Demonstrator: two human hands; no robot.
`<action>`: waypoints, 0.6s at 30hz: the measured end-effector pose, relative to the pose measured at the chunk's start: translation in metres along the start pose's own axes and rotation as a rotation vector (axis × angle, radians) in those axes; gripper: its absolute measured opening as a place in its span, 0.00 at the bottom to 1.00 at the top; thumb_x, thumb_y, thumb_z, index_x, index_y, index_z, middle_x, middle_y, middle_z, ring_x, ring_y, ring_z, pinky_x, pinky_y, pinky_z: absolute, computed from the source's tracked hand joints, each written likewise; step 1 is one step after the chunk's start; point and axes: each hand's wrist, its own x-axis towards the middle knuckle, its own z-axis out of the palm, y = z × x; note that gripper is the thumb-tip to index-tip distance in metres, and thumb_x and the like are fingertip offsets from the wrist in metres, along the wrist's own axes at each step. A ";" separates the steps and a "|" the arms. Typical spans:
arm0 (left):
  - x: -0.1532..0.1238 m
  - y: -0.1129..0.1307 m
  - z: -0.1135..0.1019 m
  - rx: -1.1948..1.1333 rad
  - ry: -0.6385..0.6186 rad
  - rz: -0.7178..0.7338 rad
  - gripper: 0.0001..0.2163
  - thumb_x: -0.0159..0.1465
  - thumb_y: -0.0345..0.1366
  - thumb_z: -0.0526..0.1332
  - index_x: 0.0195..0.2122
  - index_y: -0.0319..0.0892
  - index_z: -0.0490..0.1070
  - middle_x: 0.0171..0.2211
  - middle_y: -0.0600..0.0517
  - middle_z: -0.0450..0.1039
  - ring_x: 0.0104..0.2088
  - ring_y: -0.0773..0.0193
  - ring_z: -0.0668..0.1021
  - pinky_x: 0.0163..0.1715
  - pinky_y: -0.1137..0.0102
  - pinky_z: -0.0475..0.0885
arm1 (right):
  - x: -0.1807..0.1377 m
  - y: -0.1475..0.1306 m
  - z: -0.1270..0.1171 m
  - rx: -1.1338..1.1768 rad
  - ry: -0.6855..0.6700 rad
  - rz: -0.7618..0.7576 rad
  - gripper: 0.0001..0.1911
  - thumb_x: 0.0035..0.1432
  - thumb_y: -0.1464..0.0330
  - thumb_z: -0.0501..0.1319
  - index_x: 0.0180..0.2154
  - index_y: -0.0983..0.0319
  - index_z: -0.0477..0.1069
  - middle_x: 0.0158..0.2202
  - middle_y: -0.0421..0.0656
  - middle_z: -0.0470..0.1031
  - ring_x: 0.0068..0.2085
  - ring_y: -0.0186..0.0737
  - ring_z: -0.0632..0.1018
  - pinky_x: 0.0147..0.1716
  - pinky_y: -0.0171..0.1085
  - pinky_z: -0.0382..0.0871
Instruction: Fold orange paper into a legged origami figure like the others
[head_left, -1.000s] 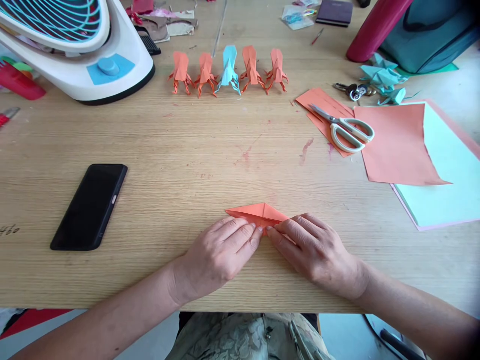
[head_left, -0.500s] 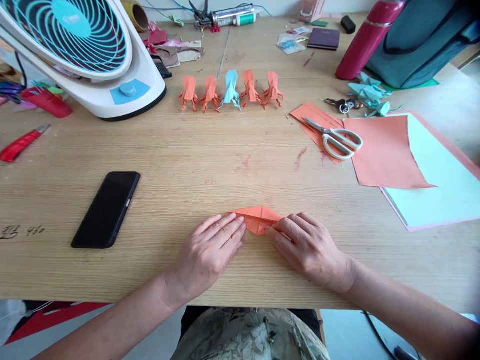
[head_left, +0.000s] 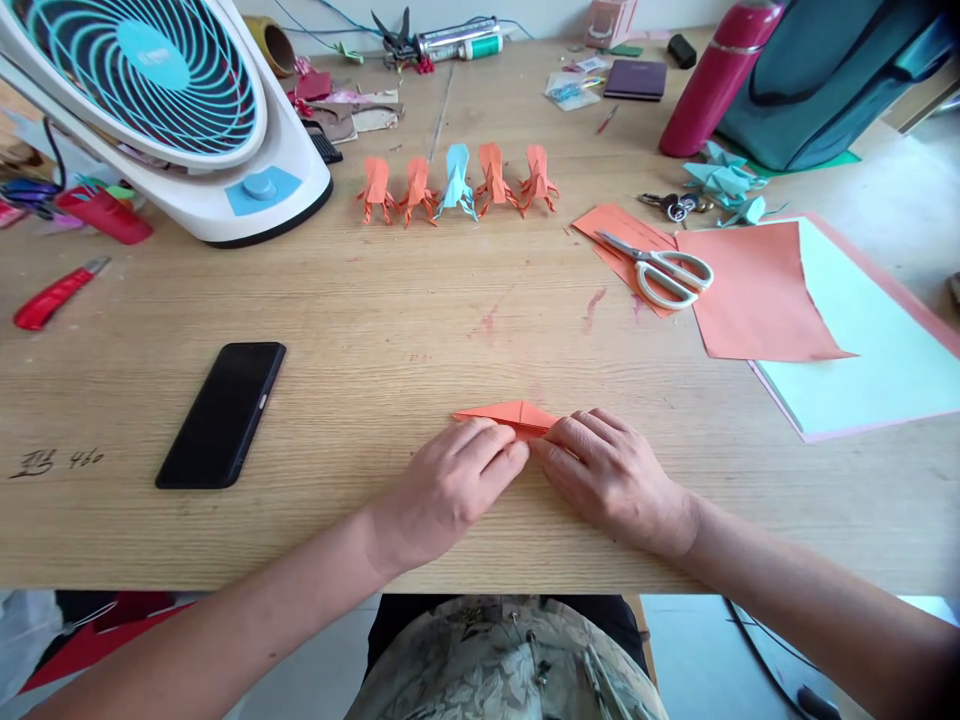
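A small folded piece of orange paper [head_left: 517,411] lies on the table close to its front edge, long and pointed at the left. My left hand [head_left: 466,482] has its fingers closed on the paper's near edge, covering the lower middle of it. At the right end, my right hand [head_left: 611,480] pinches the same paper between thumb and curled fingers. My hands almost touch each other in front of the fold. The near side of the paper is hidden under my fingers.
Left of my hands lies a black phone [head_left: 221,415]. Scissors [head_left: 660,270] rest on orange sheets [head_left: 757,290] at the right. Several folded paper figures [head_left: 457,185] stand in a row farther back. A fan [head_left: 262,185], a red cutter [head_left: 60,293] and a pink bottle [head_left: 720,80] are around.
My left hand has moved right along the paper, its fingers going from flat to curled on the near edge. The paper's near part now looks folded up. My right hand keeps its hold.
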 end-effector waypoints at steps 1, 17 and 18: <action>0.004 -0.001 0.003 0.009 -0.008 0.011 0.08 0.70 0.24 0.57 0.44 0.36 0.74 0.37 0.47 0.78 0.39 0.60 0.80 0.41 0.66 0.78 | 0.000 0.000 0.000 0.005 0.000 0.007 0.12 0.68 0.77 0.54 0.36 0.65 0.75 0.30 0.45 0.70 0.30 0.40 0.65 0.31 0.40 0.59; 0.009 -0.013 0.008 0.119 0.041 0.144 0.04 0.67 0.24 0.61 0.39 0.37 0.75 0.32 0.51 0.79 0.30 0.64 0.79 0.30 0.69 0.75 | -0.006 0.013 -0.007 0.320 -0.056 0.132 0.10 0.68 0.77 0.55 0.40 0.64 0.74 0.37 0.47 0.74 0.36 0.39 0.73 0.35 0.38 0.72; 0.010 -0.013 0.008 0.113 0.044 0.142 0.04 0.67 0.24 0.61 0.39 0.37 0.75 0.32 0.52 0.80 0.30 0.65 0.79 0.29 0.69 0.75 | -0.006 0.013 -0.007 0.305 -0.056 0.116 0.10 0.68 0.77 0.55 0.40 0.65 0.74 0.37 0.47 0.74 0.35 0.39 0.73 0.34 0.39 0.71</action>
